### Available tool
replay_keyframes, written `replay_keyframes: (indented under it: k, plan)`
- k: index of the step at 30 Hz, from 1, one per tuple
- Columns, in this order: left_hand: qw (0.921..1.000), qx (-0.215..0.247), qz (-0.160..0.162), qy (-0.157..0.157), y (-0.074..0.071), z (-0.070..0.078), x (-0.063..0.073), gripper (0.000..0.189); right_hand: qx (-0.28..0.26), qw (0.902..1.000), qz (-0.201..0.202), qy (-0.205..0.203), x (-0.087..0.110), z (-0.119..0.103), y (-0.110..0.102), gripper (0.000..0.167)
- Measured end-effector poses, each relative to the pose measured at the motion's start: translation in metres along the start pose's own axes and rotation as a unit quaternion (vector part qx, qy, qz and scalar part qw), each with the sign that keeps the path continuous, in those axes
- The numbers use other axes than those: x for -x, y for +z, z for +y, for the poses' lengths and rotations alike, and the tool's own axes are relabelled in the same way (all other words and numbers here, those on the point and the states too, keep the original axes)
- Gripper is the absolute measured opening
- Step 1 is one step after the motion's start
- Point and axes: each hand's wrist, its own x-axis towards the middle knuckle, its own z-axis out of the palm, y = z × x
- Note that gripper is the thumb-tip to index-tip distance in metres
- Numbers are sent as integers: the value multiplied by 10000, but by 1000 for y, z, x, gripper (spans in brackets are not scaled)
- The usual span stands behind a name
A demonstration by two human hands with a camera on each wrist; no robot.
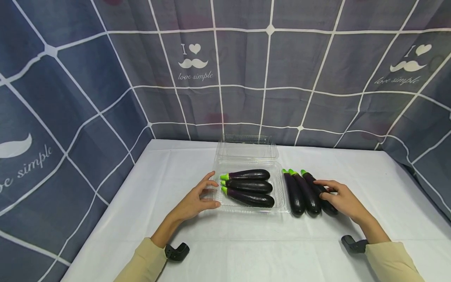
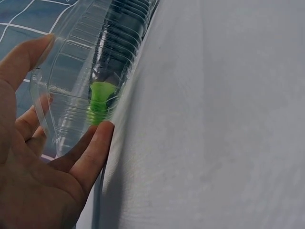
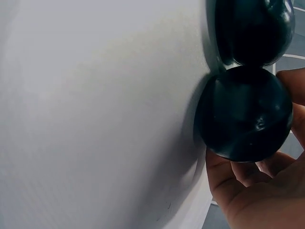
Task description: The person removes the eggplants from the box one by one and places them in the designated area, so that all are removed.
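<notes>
The left hand [image 1: 193, 200], its fingers loosely spread, touches the clear tray [image 1: 282, 192] holding three eggplants [image 1: 250, 186]. The right hand [image 1: 342, 196] grasps the rightmost eggplant [image 1: 329, 208] outside.

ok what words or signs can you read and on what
"I", heart, moustache, "love simple": blue-grey cloth backdrop with white grid, back left
"I", heart, moustache, "love simple": same backdrop, back right
Moustache, "simple": left side, preceding word cut off
None legible on the clear plastic box or glossy dark eggplants
</notes>
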Motion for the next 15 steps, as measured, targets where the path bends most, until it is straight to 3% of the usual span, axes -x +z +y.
replay_keyframes:
  k: [15]
  plan:
    - [10000,-35,45,-4,0,-2,-1,52,-53,10000,-4,-59,4,3,0,44]
